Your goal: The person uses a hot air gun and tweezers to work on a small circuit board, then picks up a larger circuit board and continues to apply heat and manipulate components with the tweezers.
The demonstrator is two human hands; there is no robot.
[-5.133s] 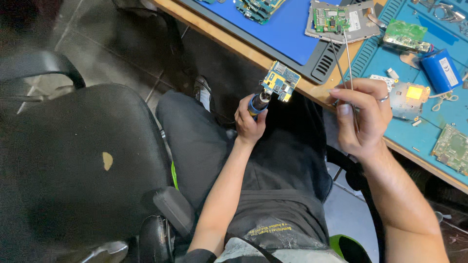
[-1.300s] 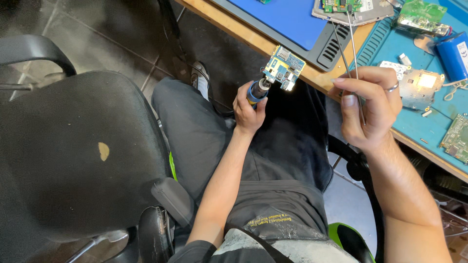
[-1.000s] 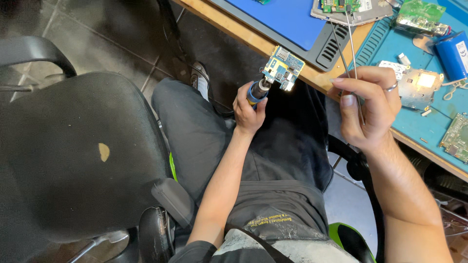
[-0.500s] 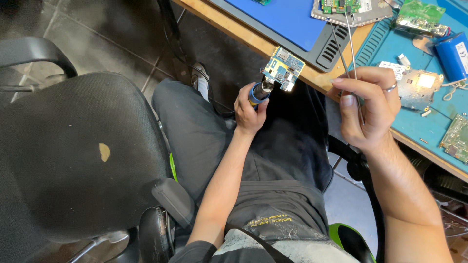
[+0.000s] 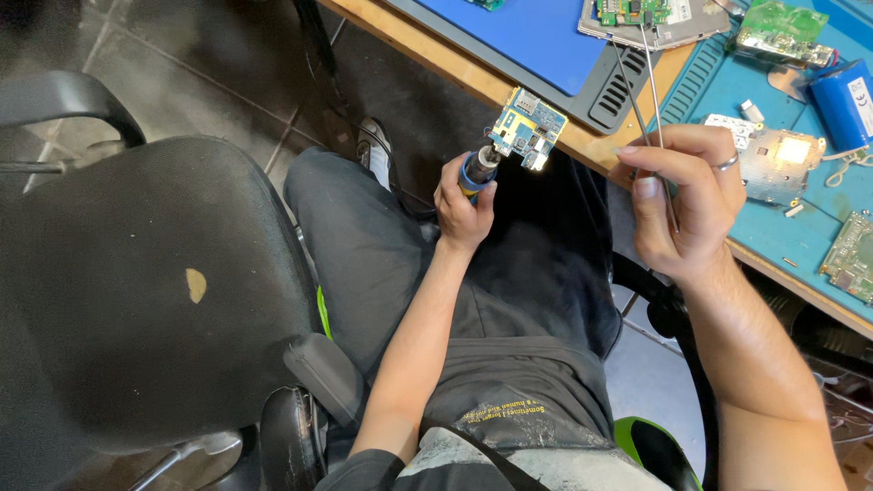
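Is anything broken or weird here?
The black chair has a small pale spot where its cover looks worn through. Bare circuit boards lie loose on the blue mat. Nothing looks spilled.

Your wooden workbench [image 5: 596,150] runs diagonally across the upper right, its edge bare along the front. Directly on it, at left, you have a grey tray with a blue mat [image 5: 546,41] and a vented slot section at its near corner. To the right lies a teal work mat [image 5: 782,214]. On that mat: a blue cylindrical battery [image 5: 847,100], a green circuit board [image 5: 780,32] near the top, a silver-shielded module [image 5: 773,164], and another green board [image 5: 853,259] at the right edge. A grey device frame [image 5: 650,16] overlaps both mats.
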